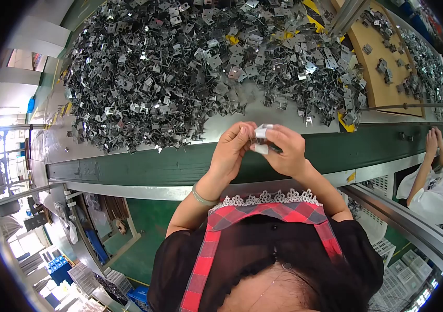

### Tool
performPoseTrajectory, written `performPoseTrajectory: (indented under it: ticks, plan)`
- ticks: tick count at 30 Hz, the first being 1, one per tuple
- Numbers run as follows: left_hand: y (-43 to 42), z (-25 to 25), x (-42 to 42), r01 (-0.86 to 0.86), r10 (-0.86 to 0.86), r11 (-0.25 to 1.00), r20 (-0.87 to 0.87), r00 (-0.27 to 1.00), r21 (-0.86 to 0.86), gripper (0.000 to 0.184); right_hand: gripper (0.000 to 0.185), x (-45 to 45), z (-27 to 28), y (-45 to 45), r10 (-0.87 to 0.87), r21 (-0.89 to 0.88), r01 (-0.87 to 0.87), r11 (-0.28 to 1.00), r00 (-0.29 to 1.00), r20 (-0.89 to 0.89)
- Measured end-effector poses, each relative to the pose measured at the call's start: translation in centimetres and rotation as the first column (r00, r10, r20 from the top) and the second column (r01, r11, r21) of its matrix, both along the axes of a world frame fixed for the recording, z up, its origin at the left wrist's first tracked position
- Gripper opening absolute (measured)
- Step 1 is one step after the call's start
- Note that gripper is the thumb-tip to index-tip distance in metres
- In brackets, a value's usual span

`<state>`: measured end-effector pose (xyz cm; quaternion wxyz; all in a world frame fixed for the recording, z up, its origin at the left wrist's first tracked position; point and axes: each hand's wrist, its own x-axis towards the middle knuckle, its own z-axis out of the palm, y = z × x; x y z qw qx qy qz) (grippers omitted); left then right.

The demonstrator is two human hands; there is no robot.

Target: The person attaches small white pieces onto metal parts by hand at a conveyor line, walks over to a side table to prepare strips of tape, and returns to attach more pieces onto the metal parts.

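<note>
My left hand [232, 147] and my right hand [288, 151] meet above the green near strip of the workbench, fingers closed in a pinch. Between their fingertips is a small metal piece [257, 140], mostly hidden by the fingers; it looks like the bent sheet-metal brackets on the bench. White wraps [265, 131] cover the tips of the right thumb and a right finger. Just beyond my hands spreads a large heap of small metal brackets [148, 73], lying loose on the metal bench top [252, 101]. One bracket [309, 120] lies apart, near the right hand.
A cardboard sheet [372, 67] with scattered brackets lies to the right, beside a metal post [350, 15]. Further right, a co-worker in a white top [434, 195] has hands at the bench edge. White crates [406, 273] stand low on the right.
</note>
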<state>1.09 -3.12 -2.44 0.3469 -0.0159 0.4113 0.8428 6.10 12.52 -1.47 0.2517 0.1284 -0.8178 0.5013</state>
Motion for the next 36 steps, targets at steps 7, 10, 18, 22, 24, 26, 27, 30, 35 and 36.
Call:
performPoseTrajectory:
  ticks: [7,10,18,22,24,26,27,30,35,36]
  plan:
    - [-0.7,1.9,-1.4,0.058,-0.110,0.973,-0.223,0.969,-0.225,0.010,0.023,-0.1,0.4,0.0,-0.020,-0.076,0.025,0.997,0.997,0.068]
    - [-1.2,-0.8,-1.8,0.077,-0.099,0.992,-0.235,0.967,-0.098,0.018,0.024,-0.1,-0.1,0.0,-0.046,0.063,0.046,0.997,0.999,-0.003]
    - [0.5,-0.2,-1.8,0.006,-0.128,0.940,-0.337,0.933,-0.341,0.018,0.028,-0.7,-2.8,1.4,0.286,-0.677,0.108,0.728,0.849,0.443]
    - [1.3,-1.0,-5.6,-0.690,-0.592,0.242,-0.667,0.452,-0.682,0.017,0.027,-1.5,-2.6,2.5,0.183,-0.564,0.225,0.795,0.797,0.576]
    - [1.0,-1.7,-6.7,-0.674,-0.616,0.265,-0.659,0.432,-0.690,0.017,0.027,-1.4,-2.8,2.4,0.123,-0.477,0.185,0.859,0.830,0.544]
    - [0.6,-1.6,-7.7,-0.659,-0.538,0.406,-0.749,0.387,-0.633,0.016,0.027,-1.4,-2.9,2.5,0.061,-0.382,0.158,0.911,0.863,0.502]
    - [0.6,-1.1,-7.6,-0.655,-0.541,0.409,-0.747,0.388,-0.636,0.016,0.027,-1.4,-2.9,2.7,0.078,-0.414,0.166,0.895,0.855,0.512]
    - [0.2,-0.5,-7.7,-0.615,-0.355,0.560,-0.831,0.427,-0.555,0.014,0.029,-1.5,-2.9,2.4,0.113,-0.501,0.174,0.848,0.863,0.492]
    - [0.9,0.3,-6.1,-0.413,0.091,0.806,-0.602,0.794,-0.423,0.013,0.030,-1.5,-1.9,1.4,0.116,-0.563,0.156,0.811,0.902,0.417]
    - [0.8,0.3,-5.4,-0.316,0.032,0.857,-0.570,0.821,-0.407,0.016,0.029,-1.4,-1.7,1.2,0.135,-0.557,0.140,0.819,0.896,0.423]
